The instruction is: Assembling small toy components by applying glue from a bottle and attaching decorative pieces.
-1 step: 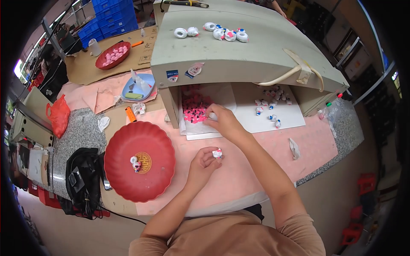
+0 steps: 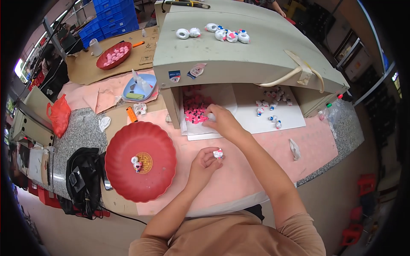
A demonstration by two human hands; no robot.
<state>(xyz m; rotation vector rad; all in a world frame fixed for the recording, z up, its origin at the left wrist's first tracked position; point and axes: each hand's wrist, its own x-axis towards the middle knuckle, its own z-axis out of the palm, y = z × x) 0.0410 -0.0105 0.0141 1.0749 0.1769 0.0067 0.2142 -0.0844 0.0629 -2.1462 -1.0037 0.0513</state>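
My left hand (image 2: pixel 206 163) is closed on a small white figurine head (image 2: pixel 218 153) with a pink bow, held between thumb and fingers above the pink table cover. Farther forward, my right hand (image 2: pixel 223 121) reaches to the opening of a grey box-shaped cabinet (image 2: pixel 252 64). Its fingers pinch a small white rounded thing (image 2: pixel 211 116), mostly hidden by the hand. Right beside those fingertips lies a heap of small pink and dark pieces (image 2: pixel 195 112) on white paper. Several small white figurines with blue parts (image 2: pixel 273 118) stand on white paper inside the cabinet, to the right.
A large red scalloped bowl (image 2: pixel 128 179), with a white figurine (image 2: pixel 136 164) in it, stands left. Beyond it are an orange lighter (image 2: pixel 131 114), a blue tray (image 2: pixel 147 79) and a red bowl (image 2: pixel 104 63) of pink balls. White figurine parts (image 2: pixel 232 36) lie on the cabinet.
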